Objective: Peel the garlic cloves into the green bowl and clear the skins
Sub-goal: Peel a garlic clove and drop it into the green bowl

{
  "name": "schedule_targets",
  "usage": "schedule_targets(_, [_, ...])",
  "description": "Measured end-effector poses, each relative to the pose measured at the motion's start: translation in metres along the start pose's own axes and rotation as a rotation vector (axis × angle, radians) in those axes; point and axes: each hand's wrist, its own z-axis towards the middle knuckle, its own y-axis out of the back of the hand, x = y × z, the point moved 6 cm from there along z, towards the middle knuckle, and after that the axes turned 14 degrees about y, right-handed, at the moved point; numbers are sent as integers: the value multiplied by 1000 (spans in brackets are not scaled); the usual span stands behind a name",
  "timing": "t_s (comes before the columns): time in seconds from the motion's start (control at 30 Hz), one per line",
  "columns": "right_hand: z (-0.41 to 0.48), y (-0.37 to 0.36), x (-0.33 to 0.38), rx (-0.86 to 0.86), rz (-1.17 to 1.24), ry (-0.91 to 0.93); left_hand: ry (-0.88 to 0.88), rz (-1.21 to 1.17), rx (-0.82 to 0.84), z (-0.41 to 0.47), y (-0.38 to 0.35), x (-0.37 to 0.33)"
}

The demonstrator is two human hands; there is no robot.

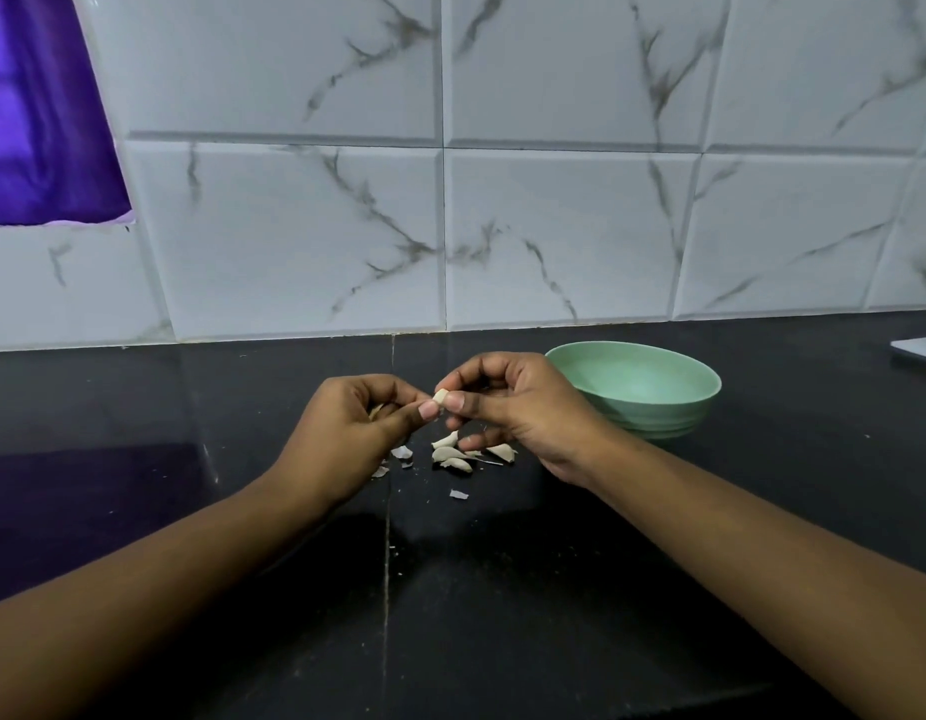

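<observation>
A small pale garlic clove (440, 396) is held above the black counter, pinched between the thumb and fingers of my left hand (354, 431) and my right hand (512, 407). Something pale also shows inside my left hand's curled fingers. Under the hands lie several unpeeled cloves (450, 454) and thin skin scraps (402, 452). The green bowl (674, 407) stands just right of my right hand; no cloves show in the part of its inside that I see.
The black counter (190, 407) runs back to a white marbled tile wall (450, 226). A purple curtain (34, 122) hangs at the far left. The corner of a white flat object (918, 350) lies at the right edge.
</observation>
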Motion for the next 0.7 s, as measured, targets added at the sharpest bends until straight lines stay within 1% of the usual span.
schedule_targets(0.1, [0, -1, 6, -14, -219, 126, 19, 6, -8, 2, 1, 3])
schedule_targets(0.13, [0, -2, 8, -19, -291, 167, 45, -26, 10, 2, -1, 4])
schedule_targets(0.2, [-1, -4, 10, -30, -351, 206, 106, -121, 58, 3, -4, 8])
schedule_targets(0.27, [-2, -7, 7, -44, -321, 184, 122, -166, 61, 2, -5, 9])
schedule_targets(0.3, [-3, -8, 4, -58, -283, 157, 103, -146, 36, 2, -4, 9])
schedule_targets(0.4, [-6, -11, -2, -105, -177, 92, 9, -19, -61, -1, 1, 6])
schedule_targets(0.53, [-8, -11, -6, -146, -84, 73, -108, 151, -164, -5, 4, -1])
schedule_targets(0.63, [-8, -11, -7, -151, -77, 84, -175, 268, -241, -10, 6, -8])
schedule_targets(0.7, [-9, -12, -6, -152, -96, 104, -189, 296, -264, -12, 6, -11])
